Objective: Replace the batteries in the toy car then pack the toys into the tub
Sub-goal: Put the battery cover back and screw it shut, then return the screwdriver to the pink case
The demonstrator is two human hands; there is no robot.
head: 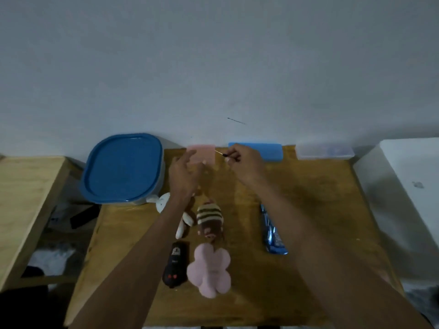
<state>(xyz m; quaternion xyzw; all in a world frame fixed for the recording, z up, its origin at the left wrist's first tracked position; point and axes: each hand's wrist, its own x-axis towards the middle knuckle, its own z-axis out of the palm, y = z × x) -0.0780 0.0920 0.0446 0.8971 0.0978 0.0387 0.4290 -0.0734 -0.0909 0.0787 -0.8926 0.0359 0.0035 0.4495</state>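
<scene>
Toy car (175,267) near desk (308,233) front edge, long axis front-to-back. Right hand (245,166) fingers pinch thin screwdriver (222,154); left hand (184,174) fingers loosely spread, empty. Tub (123,167) lidded, back-left corner.

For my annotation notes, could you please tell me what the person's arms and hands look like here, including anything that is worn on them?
Both forearms are bare with no sleeves showing. The left hand and the right hand wear no gloves, and no watch, ring or bracelet is visible, though the picture is dim and slightly blurred.
</scene>
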